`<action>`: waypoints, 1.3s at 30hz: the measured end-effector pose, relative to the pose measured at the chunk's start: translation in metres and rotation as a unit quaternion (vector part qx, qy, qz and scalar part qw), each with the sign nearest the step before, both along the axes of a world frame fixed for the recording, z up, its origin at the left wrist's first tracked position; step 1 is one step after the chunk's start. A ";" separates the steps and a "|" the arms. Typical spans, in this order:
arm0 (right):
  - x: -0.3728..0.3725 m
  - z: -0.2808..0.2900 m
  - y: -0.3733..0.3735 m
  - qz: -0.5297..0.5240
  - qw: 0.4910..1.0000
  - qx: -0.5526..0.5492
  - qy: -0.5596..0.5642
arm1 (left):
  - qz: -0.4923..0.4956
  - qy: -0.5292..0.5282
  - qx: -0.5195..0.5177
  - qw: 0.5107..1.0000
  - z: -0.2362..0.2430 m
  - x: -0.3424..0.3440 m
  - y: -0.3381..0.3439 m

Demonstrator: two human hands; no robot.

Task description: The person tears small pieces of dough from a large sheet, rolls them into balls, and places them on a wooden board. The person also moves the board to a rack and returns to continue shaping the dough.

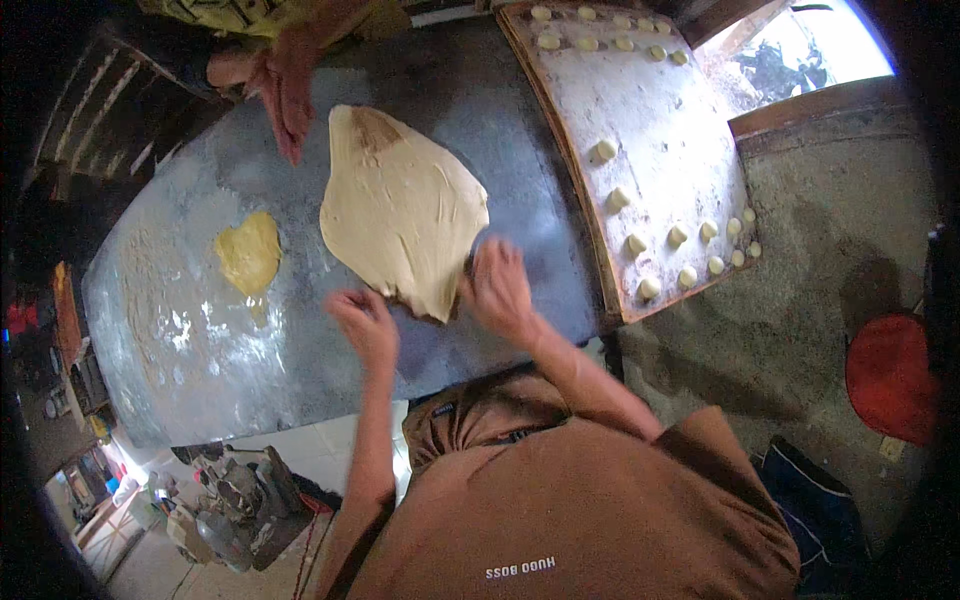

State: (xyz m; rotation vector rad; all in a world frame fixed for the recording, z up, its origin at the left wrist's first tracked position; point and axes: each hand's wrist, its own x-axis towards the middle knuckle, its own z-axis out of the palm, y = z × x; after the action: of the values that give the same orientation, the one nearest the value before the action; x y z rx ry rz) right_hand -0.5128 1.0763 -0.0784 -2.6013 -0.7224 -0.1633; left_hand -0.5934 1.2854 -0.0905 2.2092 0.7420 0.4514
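One dough sheet [402,205] is spread across the middle of the desk [545,190]. Its near rim is flanked by the curled left hand [364,318] and right hand [500,290]; whether either is clamped cannot be told. Toward the left edge, a yellow piece [250,252] is laid.

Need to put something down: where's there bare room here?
Mostly bare: dark tabletop between the dough sheet and the board; the board's middle, between far and near dough pieces. Crowded: the sheet's near edge, by the left hand and right hand.
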 end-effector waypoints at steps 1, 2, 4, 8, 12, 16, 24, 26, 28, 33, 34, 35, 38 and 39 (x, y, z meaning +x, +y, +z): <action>-0.008 -0.009 -0.010 0.047 0.996 0.024 0.070 | -0.060 0.004 0.070 0.996 -0.004 -0.016 0.001; -0.039 -0.029 -0.035 0.095 0.984 0.048 0.146 | -0.118 0.015 0.139 0.983 -0.017 -0.049 0.000; -0.041 -0.033 -0.071 0.126 0.984 0.046 0.117 | -0.133 -0.012 0.048 0.990 -0.043 -0.092 0.021; 0.027 -0.004 -0.035 0.034 0.993 -0.013 -0.109 | -0.058 0.061 0.109 0.990 -0.027 -0.024 0.063; -0.037 -0.010 -0.020 0.082 0.985 0.047 0.144 | -0.080 -0.043 0.090 0.992 -0.042 -0.061 0.011; 0.002 -0.008 -0.094 0.070 0.993 0.015 -0.090 | -0.071 -0.023 0.109 0.991 -0.034 -0.051 0.055; -0.017 -0.012 -0.087 0.090 0.987 0.002 0.133 | -0.251 0.005 0.175 0.952 0.050 -0.064 0.036; -0.001 0.008 -0.088 0.035 0.994 -0.023 0.100 | -0.299 0.076 0.140 0.941 0.060 -0.064 0.053; -0.007 0.030 -0.078 0.027 0.997 0.028 0.062 | -0.346 0.136 0.102 0.923 0.070 -0.051 0.058; -0.022 0.017 -0.110 0.088 0.982 0.102 0.136 | -0.412 0.055 0.074 0.907 0.135 0.050 -0.035; -0.013 0.024 -0.117 0.086 0.965 0.171 0.177 | -0.423 0.002 0.076 0.903 0.146 0.083 -0.070; -0.003 0.042 -0.129 0.032 0.968 0.197 0.151 | -0.436 -0.053 0.076 0.895 0.150 0.119 -0.105; 0.039 0.128 -0.185 -0.115 0.952 0.269 0.089 | -0.469 -0.188 0.019 0.863 0.155 0.220 -0.211; 0.051 0.147 -0.211 -0.169 0.939 0.289 0.079 | -0.484 -0.200 -0.015 0.852 0.148 0.248 -0.246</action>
State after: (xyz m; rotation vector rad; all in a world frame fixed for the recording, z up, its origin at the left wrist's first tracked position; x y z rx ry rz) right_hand -0.4614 0.8656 0.0683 -2.1116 -0.1267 -0.2274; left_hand -0.3449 1.0392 0.0580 2.0394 -0.5942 0.3359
